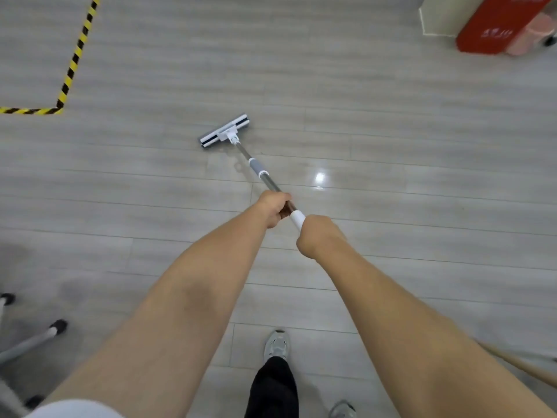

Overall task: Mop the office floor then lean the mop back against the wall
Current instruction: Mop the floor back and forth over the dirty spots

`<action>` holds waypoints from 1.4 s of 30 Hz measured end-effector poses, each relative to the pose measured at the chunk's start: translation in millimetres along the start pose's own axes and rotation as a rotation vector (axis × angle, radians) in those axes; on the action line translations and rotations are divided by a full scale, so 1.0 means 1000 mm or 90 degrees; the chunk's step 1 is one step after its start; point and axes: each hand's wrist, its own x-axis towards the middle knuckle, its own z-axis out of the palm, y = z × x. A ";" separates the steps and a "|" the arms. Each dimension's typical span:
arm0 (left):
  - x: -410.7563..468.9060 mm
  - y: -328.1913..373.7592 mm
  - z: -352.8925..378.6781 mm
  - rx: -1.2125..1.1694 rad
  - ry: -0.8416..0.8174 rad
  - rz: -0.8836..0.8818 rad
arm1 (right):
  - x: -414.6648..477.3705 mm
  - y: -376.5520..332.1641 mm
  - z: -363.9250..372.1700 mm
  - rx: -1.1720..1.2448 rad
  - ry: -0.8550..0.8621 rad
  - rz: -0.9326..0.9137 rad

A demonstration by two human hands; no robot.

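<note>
A flat mop with a white and dark head [224, 131] lies on the grey plank floor [391, 131] ahead of me. Its metal handle [261, 174] with a grey sleeve slants back toward me. My left hand [273, 209] grips the metal shaft, fingers curled round it. My right hand [316, 235] grips the white upper end of the handle just behind the left hand. Both arms are stretched forward.
Yellow-black hazard tape [75, 58] marks a corner on the floor at the upper left. A red box [494, 28] and a pale cabinet base stand at the upper right. Chair legs with castors [57, 327] sit at the lower left. My shoes [277, 345] are below.
</note>
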 end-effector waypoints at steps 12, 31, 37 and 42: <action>0.015 -0.012 0.056 0.139 0.087 0.008 | 0.017 0.043 -0.014 -0.080 -0.061 -0.003; -0.107 -0.180 0.392 0.188 0.045 0.004 | -0.080 0.422 -0.053 -0.077 -0.088 0.138; -0.171 -0.219 0.440 0.280 -0.003 -0.008 | -0.145 0.484 -0.050 -0.028 -0.099 0.182; -0.203 -0.222 0.415 0.362 0.004 -0.024 | -0.175 0.463 -0.027 0.055 -0.112 0.192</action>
